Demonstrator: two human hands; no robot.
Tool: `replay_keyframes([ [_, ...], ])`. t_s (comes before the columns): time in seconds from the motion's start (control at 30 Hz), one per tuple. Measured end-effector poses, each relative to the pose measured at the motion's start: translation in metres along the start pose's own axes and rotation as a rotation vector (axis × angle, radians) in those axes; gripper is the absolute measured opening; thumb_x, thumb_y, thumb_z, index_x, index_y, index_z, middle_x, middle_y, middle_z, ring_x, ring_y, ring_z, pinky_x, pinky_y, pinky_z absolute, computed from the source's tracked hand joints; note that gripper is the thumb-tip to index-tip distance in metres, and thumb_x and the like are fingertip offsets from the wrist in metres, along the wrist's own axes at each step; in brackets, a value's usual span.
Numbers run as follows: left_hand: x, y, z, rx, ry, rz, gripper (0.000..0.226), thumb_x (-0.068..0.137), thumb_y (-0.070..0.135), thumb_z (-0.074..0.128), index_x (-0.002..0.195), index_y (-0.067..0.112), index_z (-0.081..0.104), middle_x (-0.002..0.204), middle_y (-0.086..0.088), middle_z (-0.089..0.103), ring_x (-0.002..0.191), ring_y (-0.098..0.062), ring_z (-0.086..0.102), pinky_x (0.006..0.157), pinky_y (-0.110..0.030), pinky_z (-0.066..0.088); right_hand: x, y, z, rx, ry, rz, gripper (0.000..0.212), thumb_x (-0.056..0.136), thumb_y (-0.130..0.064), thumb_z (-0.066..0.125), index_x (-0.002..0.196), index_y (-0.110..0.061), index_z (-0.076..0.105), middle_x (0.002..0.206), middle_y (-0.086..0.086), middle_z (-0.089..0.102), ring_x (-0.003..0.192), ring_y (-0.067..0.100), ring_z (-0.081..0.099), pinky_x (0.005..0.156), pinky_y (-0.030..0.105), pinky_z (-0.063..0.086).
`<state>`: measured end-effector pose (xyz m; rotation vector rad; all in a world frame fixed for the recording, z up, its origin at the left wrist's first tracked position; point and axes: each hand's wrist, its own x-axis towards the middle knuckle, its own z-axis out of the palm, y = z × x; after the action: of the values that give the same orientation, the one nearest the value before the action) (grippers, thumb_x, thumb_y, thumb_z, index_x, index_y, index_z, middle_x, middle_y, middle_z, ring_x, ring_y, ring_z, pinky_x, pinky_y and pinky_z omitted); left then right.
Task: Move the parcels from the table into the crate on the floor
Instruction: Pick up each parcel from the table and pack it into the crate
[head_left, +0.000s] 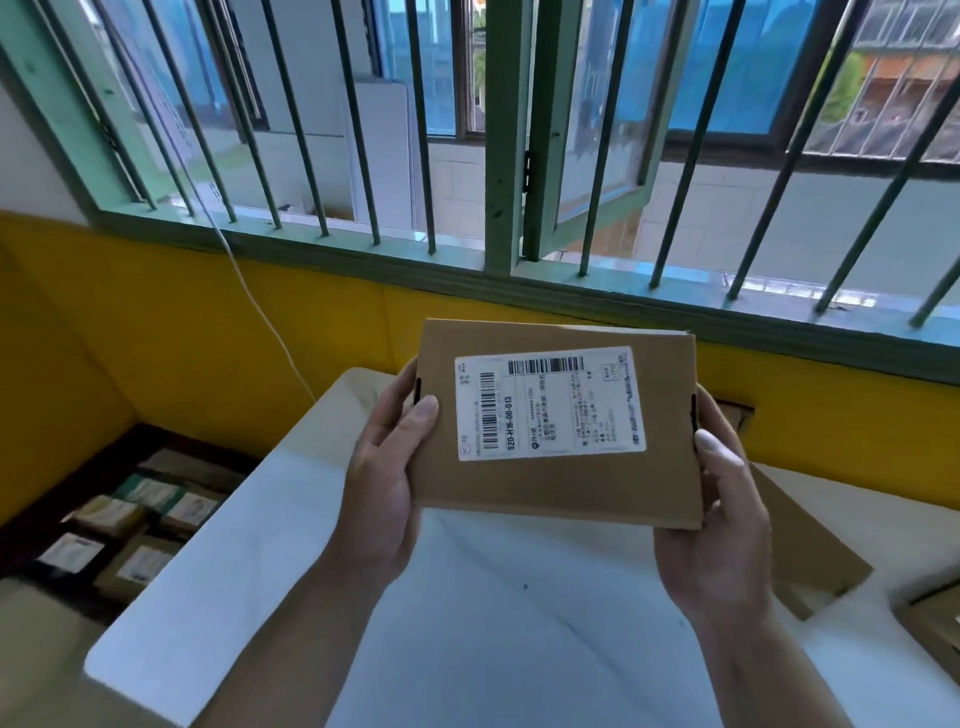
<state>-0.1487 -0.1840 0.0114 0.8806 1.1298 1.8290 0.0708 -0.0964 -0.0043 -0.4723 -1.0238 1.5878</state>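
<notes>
- A person holds a brown parcel (558, 426) up in the air, above the far part of the white table (467, 623).
- The left hand (382, 483) grips the parcel's left side. Its thumb lies flat on the front, and the other fingers go round the back, where I cannot see them.
- The right hand (722, 525) grips the parcel's right side the same way, thumb on the front edge and fingers tucked behind.
- A white label (550, 402) with black bar codes is stuck on the front of the parcel and faces the person.
- A second parcel (810, 545), flat and brown, lies on the right part of the table, partly hidden by the right hand.
- The corner of a third parcel (935, 618) peeks in at the table's right edge.
- A dark crate (88, 483) sits on the floor to the left of the table.
- Small packed parcels (140, 564) with pale labels already lie side by side in the crate.
- A yellow wall (182, 338) stands behind the table.
- A green barred window (498, 156) is above it.
- A thin white cord (260, 306) hangs down toward the table's far left corner.
</notes>
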Motion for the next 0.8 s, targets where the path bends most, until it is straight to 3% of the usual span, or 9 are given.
replay_keyframes([
  [0.23, -0.017, 0.002, -0.066, 0.121, 0.199, -0.114, 0.049, 0.09, 0.044, 0.059, 0.137, 0.047, 0.049, 0.123, 0.003, 0.07, 0.113, -0.02, 0.067, 0.085, -0.035, 0.058, 0.01, 0.061, 0.037, -0.007, -0.032, 0.165, 0.042, 0.096, -0.024, 0.044, 0.136, -0.025, 0.056, 0.131, 0.011, 0.062, 0.112, 0.024, 0.062, 0.075, 0.03, 0.056],
  [0.4, -0.05, 0.01, -0.147, 0.134, 0.413, -0.191, 0.043, 0.094, 0.03, 0.063, 0.134, 0.037, 0.05, 0.117, 0.003, 0.072, 0.111, -0.017, 0.067, 0.093, -0.037, 0.053, 0.008, 0.119, 0.097, -0.071, -0.086, 0.288, 0.038, 0.096, -0.023, 0.047, 0.132, -0.03, 0.058, 0.122, -0.001, 0.069, 0.102, 0.011, 0.068, 0.065, 0.021, 0.055],
  [0.5, -0.07, 0.02, -0.198, 0.091, 0.528, -0.185, 0.038, 0.093, 0.016, 0.063, 0.127, 0.033, 0.058, 0.11, 0.002, 0.075, 0.099, -0.017, 0.072, 0.081, -0.031, 0.056, 0.001, 0.156, 0.142, -0.121, -0.159, 0.378, 0.038, 0.098, -0.021, 0.047, 0.133, -0.031, 0.057, 0.12, -0.005, 0.07, 0.104, 0.012, 0.068, 0.069, 0.026, 0.055],
  [0.6, -0.091, 0.038, -0.257, 0.032, 0.633, -0.183, 0.039, 0.091, 0.015, 0.065, 0.126, 0.032, 0.061, 0.11, 0.0, 0.075, 0.093, -0.019, 0.074, 0.066, -0.025, 0.058, -0.01, 0.202, 0.196, -0.163, -0.208, 0.483, 0.036, 0.1, -0.018, 0.045, 0.13, -0.031, 0.059, 0.122, -0.005, 0.07, 0.112, 0.016, 0.065, 0.077, 0.032, 0.051],
  [0.67, -0.108, 0.055, -0.307, 0.066, 0.706, -0.177, 0.045, 0.09, 0.018, 0.066, 0.132, 0.032, 0.058, 0.115, 0.003, 0.074, 0.1, -0.017, 0.072, 0.075, -0.028, 0.058, -0.025, 0.238, 0.242, -0.208, -0.242, 0.548, 0.033, 0.1, -0.019, 0.045, 0.123, -0.033, 0.063, 0.121, -0.005, 0.07, 0.113, 0.016, 0.063, 0.077, 0.034, 0.047],
  [0.73, -0.124, 0.07, -0.357, 0.095, 0.785, -0.175, 0.048, 0.089, 0.019, 0.068, 0.134, 0.031, 0.057, 0.118, 0.005, 0.073, 0.108, -0.016, 0.069, 0.094, -0.035, 0.054, -0.042, 0.273, 0.286, -0.242, -0.267, 0.605, 0.03, 0.101, -0.021, 0.045, 0.122, -0.034, 0.063, 0.124, -0.005, 0.068, 0.113, 0.016, 0.061, 0.074, 0.033, 0.046],
  [0.8, -0.138, 0.082, -0.405, 0.113, 0.832, -0.185, 0.045, 0.09, 0.018, 0.067, 0.131, 0.033, 0.058, 0.116, 0.005, 0.074, 0.107, -0.014, 0.069, 0.095, -0.034, 0.052, -0.057, 0.306, 0.329, -0.269, -0.289, 0.655, 0.03, 0.101, -0.023, 0.045, 0.126, -0.032, 0.06, 0.128, -0.002, 0.065, 0.117, 0.018, 0.057, 0.073, 0.034, 0.045],
])
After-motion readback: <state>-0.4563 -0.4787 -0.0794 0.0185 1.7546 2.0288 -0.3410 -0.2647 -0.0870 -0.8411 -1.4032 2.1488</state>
